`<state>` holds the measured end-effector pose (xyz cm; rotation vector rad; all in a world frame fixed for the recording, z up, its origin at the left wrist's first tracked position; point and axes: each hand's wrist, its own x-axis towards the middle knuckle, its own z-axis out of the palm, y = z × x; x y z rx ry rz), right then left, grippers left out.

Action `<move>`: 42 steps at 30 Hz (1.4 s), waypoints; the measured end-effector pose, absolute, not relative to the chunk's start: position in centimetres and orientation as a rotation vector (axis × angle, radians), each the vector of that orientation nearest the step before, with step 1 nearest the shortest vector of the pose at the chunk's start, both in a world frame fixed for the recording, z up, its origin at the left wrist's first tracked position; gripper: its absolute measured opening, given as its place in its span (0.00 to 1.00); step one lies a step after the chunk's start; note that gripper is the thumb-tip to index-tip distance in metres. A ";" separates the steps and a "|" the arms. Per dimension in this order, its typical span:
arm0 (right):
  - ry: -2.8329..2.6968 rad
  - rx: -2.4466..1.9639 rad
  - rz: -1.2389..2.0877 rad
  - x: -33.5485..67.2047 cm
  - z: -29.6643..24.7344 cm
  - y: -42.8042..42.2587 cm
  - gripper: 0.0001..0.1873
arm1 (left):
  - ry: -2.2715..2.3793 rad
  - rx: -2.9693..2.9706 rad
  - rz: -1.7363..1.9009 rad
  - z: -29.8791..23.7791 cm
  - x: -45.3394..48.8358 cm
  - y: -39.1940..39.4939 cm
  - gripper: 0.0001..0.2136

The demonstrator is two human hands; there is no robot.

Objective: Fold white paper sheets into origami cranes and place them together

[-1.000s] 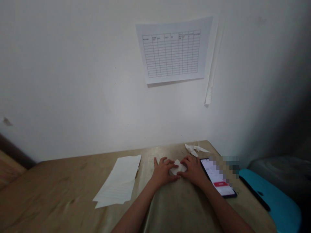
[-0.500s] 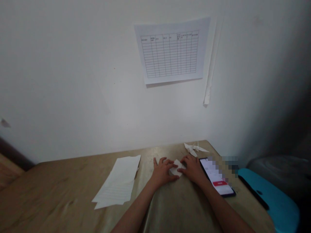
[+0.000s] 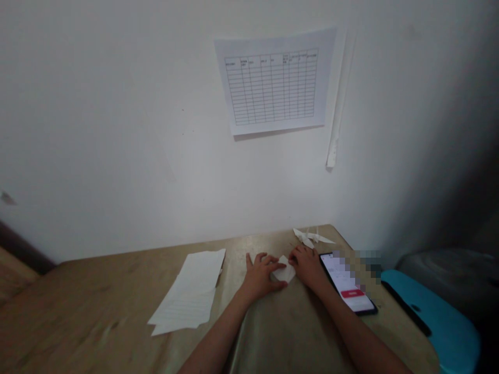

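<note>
A small folded piece of white paper lies on the tan table between my hands. My left hand lies flat with its fingers spread, the fingertips pressing on the paper's left part. My right hand rests at the paper's right edge with its fingers curled down onto it. Both forearms reach in from the bottom of the view.
A stack of white lined sheets lies to the left. A lit phone lies right of my right hand. Folded paper cranes sit near the wall. A blue stool stands at the right. A printed table sheet hangs on the wall.
My right hand has slid slightly right and back along the paper's edge, uncovering more of the folded piece. My left hand has stayed in place.
</note>
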<state>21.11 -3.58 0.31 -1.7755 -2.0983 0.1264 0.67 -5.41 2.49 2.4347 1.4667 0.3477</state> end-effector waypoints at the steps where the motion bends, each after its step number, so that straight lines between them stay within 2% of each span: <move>1: -2.097 -1.773 0.118 21.1 0.3 -3.6 0.07 | 1.465 2.435 0.351 2.5 0.7 -5.4 0.27; 13: -2.092 -1.735 0.066 21.1 -0.4 -4.0 0.12 | 1.537 2.433 0.408 1.9 0.9 -5.7 0.27; 19: -2.117 -1.669 0.180 21.9 -0.2 -4.0 0.09 | 1.558 2.412 0.329 2.0 0.7 -5.5 0.30; 27: -2.121 -1.654 0.292 22.3 0.2 -4.3 0.10 | 1.548 2.424 0.262 2.2 0.5 -5.6 0.25; 35: -2.157 -1.659 0.391 22.3 1.2 -4.9 0.18 | 1.547 2.435 0.273 1.8 0.3 -5.4 0.22; 42: -2.216 -1.679 0.482 22.1 1.7 -5.5 0.30 | 1.556 2.449 0.271 1.7 0.3 -5.3 0.23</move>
